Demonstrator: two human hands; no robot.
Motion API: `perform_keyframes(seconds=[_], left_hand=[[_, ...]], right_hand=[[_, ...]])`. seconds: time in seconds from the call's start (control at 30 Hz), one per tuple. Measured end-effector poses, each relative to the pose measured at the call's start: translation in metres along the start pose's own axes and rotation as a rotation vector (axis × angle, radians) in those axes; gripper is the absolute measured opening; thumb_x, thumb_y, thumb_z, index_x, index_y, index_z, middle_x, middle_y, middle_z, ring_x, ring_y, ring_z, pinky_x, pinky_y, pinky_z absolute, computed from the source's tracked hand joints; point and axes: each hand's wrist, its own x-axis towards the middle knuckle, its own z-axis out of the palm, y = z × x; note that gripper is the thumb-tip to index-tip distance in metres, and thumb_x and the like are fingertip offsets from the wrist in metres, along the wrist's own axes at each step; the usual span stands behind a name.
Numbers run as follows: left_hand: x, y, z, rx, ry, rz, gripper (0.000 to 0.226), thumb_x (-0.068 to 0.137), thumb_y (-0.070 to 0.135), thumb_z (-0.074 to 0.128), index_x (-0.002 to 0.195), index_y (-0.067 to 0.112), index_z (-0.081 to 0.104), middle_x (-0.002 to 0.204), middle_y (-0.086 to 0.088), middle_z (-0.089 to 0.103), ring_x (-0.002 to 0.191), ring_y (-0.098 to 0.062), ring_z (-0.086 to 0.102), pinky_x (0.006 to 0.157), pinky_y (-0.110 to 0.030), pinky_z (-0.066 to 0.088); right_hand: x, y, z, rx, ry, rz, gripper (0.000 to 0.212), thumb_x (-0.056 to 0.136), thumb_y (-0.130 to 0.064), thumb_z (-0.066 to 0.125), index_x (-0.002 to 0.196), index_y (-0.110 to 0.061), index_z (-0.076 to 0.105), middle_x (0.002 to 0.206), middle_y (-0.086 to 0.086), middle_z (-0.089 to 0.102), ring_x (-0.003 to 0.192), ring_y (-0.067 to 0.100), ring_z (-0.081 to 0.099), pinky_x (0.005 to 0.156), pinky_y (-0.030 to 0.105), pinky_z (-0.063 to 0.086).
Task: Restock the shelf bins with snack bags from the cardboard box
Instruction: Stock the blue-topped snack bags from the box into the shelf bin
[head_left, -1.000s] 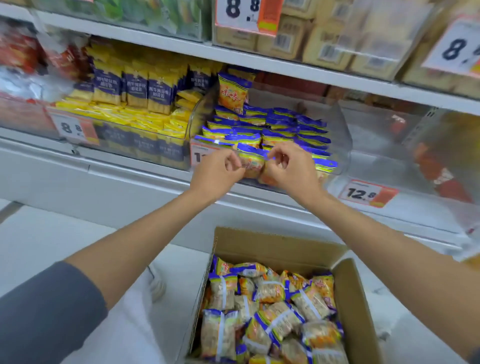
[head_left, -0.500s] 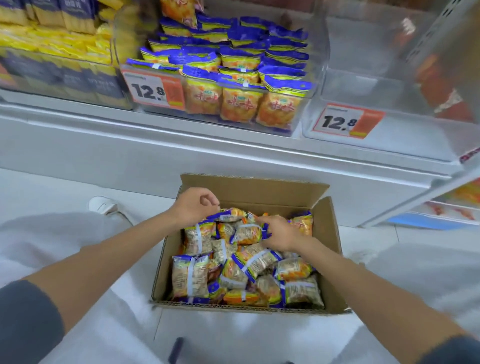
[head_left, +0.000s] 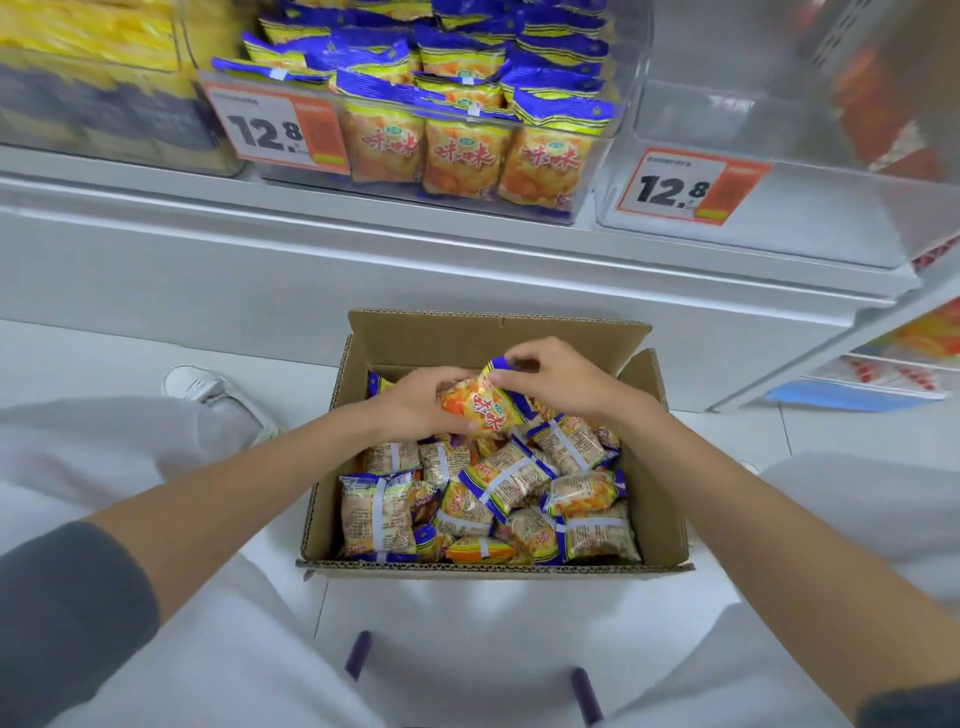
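Head view: my left hand cups the bag, my right hand pinches its far blue end, long axis pointing ahead toward the bin above the box.

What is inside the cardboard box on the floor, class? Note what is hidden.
Loose snack bags fill the cardboard box; the left hand and right hand hold one orange snack bag at its far end. The box bottom is covered.
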Motion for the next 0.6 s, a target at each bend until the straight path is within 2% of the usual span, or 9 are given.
perform_keyframes(seconds=[0.07,0.17,0.27,0.37,0.43,0.53,0.6], left_hand=[[-0.002,0.002,0.0,-0.066,0.063,-0.028,0.046,0.078,0.019,0.08,0.12,0.015,0.059,0.116,0.0,0.066,0.108,-0.013,0.063,0.092,-0.031,0.052],[-0.004,-0.007,-0.004,-0.114,0.136,-0.099,0.047,0.078,0.019,0.08,0.118,0.015,0.055,0.116,-0.003,0.065,0.104,-0.015,0.064,0.084,-0.028,0.054],[-0.008,-0.019,-0.007,-0.138,0.117,-0.203,0.063,0.079,0.012,0.079,0.132,0.014,0.045,0.126,-0.005,0.058,0.112,-0.019,0.06,0.087,-0.033,0.055],[-0.013,-0.027,-0.007,-0.182,0.12,-0.287,0.062,0.083,0.012,0.075,0.134,0.016,0.041,0.125,-0.002,0.055,0.108,-0.019,0.06,0.075,-0.032,0.056],[-0.014,-0.029,-0.007,-0.208,0.124,-0.313,0.061,0.085,0.013,0.074,0.135,0.017,0.039,0.128,-0.002,0.053,0.109,-0.019,0.059,0.072,-0.03,0.056],[-0.012,-0.03,-0.006,-0.251,0.151,-0.324,0.06,0.088,0.014,0.07,0.137,0.017,0.037,0.129,-0.001,0.052,0.113,-0.018,0.056,0.07,-0.028,0.055],[-0.011,-0.03,-0.006,-0.279,0.164,-0.326,0.059,0.09,0.014,0.068,0.138,0.018,0.035,0.13,0.0,0.052,0.116,-0.018,0.055,0.072,-0.03,0.055]], right_hand=[[-0.008,-0.003,-0.005,0.12,0.085,0.01,0.026,0.094,-0.033,0.06,0.116,-0.018,0.065,0.105,0.0,0.067,0.094,0.008,0.061,0.079,0.021,0.048],[-0.017,0.011,0.0,0.144,0.079,0.081,0.037,0.092,-0.029,0.064,0.128,-0.022,0.056,0.115,-0.001,0.063,0.105,0.013,0.059,0.09,0.028,0.049],[-0.02,0.038,0.025,-0.071,-0.044,0.147,0.049,0.089,-0.029,0.068,0.135,-0.024,0.051,0.133,-0.002,0.053,0.116,0.013,0.052,0.095,0.03,0.045],[-0.023,0.064,0.054,-0.217,-0.266,0.175,0.067,0.083,-0.037,0.073,0.142,-0.022,0.045,0.144,0.003,0.042,0.13,0.02,0.043,0.105,0.035,0.04],[-0.021,0.079,0.072,-0.381,-0.395,0.157,0.082,0.077,-0.044,0.077,0.146,-0.022,0.039,0.149,0.005,0.035,0.137,0.023,0.033,0.112,0.039,0.034],[-0.017,0.09,0.092,-0.569,-0.391,0.111,0.093,0.069,-0.046,0.08,0.147,-0.026,0.033,0.152,0.006,0.03,0.14,0.026,0.028,0.113,0.045,0.032],[-0.015,0.088,0.097,-0.562,-0.335,0.085,0.084,0.072,-0.042,0.078,0.143,-0.028,0.037,0.147,0.005,0.036,0.135,0.025,0.035,0.109,0.047,0.036]])
